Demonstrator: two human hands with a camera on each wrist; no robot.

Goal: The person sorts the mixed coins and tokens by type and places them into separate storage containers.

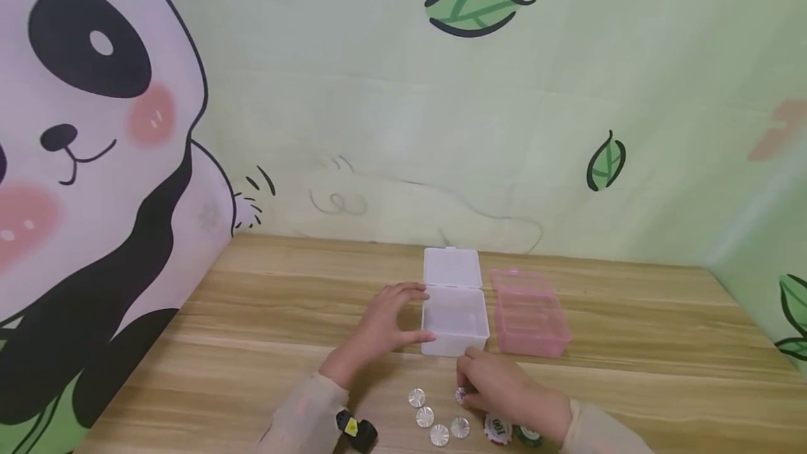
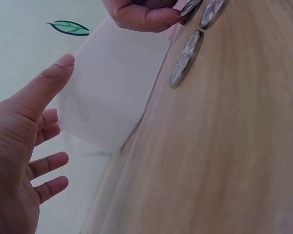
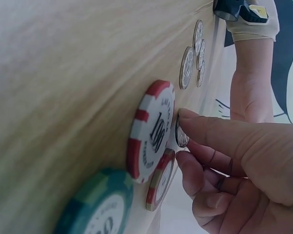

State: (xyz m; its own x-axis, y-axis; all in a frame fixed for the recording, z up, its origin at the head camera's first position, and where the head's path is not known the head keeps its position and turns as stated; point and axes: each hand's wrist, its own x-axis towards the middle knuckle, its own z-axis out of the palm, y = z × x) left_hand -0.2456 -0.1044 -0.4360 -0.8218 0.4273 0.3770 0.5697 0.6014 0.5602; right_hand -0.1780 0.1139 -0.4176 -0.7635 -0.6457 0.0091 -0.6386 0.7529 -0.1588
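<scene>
A white open-lidded box stands on the wooden table. My left hand is spread at its left side, thumb by the front rim and fingertips at the back corner. In front of the box, my right hand pinches a silver coin between thumb and fingers, low over the table. Several more silver coins lie loose to its left. Nearest that hand are a red-and-white poker chip marked 100, a second red-edged chip and a green one.
A see-through pink box, its lid up, stands just right of the white one. Behind the table hangs a pale green backdrop with a panda and leaves. A black camera is strapped at the left sleeve.
</scene>
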